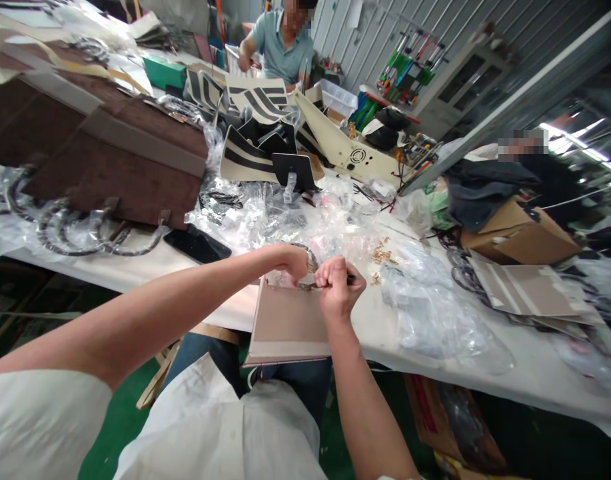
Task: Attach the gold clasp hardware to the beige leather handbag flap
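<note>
A person sat at the edge of a white table [150,267], both bare arms reaching forward. A flat grey-brown panel [290,323] lay straight ahead of them. It was tilted, with its lower edge hanging off the table over the lap and its top edge resting on the table, running left to right.

Both hands met at that top edge, almost touching. The left hand [296,261] was clenched on the edge at the far side, wrist bent sharply inward, the forearm coming in low from the left. The right hand [338,288] sat just beside it and slightly nearer the body. It was closed in a fist around a thin dark tool [352,277], thumb on top. A small metal fitting [308,286] showed between the two fists, on the panel's edge.

Close by to the right lay little gold parts [382,254] and clear plastic bags [425,300]. A black phone [197,244] lay to the left. A co-worker [280,47] sat at the far end.
</note>
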Demonstrator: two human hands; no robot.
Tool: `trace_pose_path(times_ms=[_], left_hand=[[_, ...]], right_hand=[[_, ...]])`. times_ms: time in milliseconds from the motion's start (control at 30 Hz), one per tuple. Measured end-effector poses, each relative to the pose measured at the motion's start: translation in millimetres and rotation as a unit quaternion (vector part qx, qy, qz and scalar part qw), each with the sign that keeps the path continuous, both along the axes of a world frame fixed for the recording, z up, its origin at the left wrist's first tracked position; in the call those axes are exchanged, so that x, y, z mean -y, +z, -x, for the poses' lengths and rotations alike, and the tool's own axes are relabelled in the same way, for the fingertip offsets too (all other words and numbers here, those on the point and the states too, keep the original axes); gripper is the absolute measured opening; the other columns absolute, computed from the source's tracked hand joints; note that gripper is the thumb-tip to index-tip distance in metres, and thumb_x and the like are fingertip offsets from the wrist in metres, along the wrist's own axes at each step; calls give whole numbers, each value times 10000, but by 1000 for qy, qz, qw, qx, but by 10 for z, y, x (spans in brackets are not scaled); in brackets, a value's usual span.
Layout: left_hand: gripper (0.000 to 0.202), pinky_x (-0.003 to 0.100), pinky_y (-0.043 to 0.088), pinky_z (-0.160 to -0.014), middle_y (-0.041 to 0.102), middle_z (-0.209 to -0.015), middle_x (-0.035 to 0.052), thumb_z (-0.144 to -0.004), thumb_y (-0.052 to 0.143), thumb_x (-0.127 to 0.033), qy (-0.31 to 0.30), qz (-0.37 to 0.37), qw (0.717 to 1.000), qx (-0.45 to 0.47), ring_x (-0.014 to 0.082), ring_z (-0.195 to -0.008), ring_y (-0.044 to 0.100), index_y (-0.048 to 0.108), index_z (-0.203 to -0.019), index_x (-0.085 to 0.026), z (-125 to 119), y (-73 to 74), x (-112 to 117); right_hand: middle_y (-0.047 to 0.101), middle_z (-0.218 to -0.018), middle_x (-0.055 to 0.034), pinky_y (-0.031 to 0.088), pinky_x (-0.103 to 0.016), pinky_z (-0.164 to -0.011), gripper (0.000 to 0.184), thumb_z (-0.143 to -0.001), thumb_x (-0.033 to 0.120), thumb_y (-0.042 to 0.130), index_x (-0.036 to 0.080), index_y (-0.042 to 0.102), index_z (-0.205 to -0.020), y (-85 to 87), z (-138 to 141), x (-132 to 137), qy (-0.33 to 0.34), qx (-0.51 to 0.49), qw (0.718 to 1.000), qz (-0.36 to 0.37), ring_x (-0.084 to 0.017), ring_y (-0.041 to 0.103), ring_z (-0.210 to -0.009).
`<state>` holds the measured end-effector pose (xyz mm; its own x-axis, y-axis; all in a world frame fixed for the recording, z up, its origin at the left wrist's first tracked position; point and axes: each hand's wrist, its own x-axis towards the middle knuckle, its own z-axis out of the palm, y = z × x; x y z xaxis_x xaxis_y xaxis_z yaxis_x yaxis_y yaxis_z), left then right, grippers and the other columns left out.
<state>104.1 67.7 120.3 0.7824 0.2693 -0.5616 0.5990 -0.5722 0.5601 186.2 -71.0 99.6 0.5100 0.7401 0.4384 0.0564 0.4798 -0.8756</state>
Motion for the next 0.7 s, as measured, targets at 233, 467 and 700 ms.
trace_pose_path(times_ms=[233, 467, 700], left_hand=[[529, 396, 583, -936, 769, -891, 58, -549, 863, -214, 3, -22, 1000, -19, 340, -1022, 635, 861, -1072, -138, -6, -7, 19], [623, 348, 566, -871, 738, -832, 38, -523, 819, -191, 22, -7, 1000, -7, 314, -972, 611, 848, -1142, -124, 28, -147, -17], [660, 347, 557, -866, 706, -794, 3, -493, 801, -200, 26, 14, 1000, -5, 292, -941, 592, 851, -1150, -165, 4, -224, -62]], right_hand=[[350, -514, 75, 212, -269, -388, 668, -1069, 586, 731, 239, 415, -594, 52, -6, -53, 38, -31, 999, 12, -85, 315, -390], [292, -545, 75, 213, -288, -444, 677, -1098, 519, 718, 239, 365, -593, -107, 14, -27, 6, -12, 1000, -3, -88, 329, -418], [293, -537, 76, 229, -292, -448, 670, -1104, 518, 705, 237, 364, -600, -110, 16, 4, 4, 8, 1000, 2, -91, 334, -418]])
